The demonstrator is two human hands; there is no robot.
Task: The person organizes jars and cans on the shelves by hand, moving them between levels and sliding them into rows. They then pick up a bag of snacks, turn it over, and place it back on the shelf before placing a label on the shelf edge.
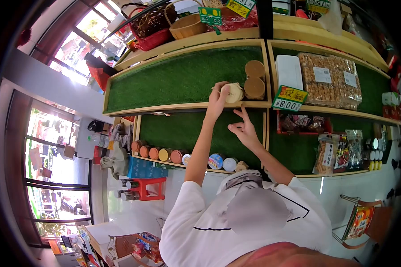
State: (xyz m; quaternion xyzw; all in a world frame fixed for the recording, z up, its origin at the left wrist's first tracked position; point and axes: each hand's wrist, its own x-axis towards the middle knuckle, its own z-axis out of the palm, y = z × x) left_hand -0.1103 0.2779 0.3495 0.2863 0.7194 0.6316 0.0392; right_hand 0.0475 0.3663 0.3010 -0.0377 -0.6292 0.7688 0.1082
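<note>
My left hand point(220, 95) is closed around a round jar-like item with a cream top point(233, 93) near the front edge of the green-lined shelf point(165, 82). Its sides and base are mostly hidden. Just to its right, two round containers with brown lids stand one behind the other, the rear one point(255, 69) and the front one point(254, 88). Fingers apart and holding nothing, my right hand point(245, 127) hovers by the shelf's wooden front rail point(196, 107), below the cream-topped item.
Bagged snack blocks point(327, 80) and a green price sign point(289, 98) occupy the section to the right. Below, several lidded jars point(165, 155) line a lower shelf. Baskets point(187, 26) sit above. A red stool point(149, 188) stands at left, a chair point(361, 218) at right.
</note>
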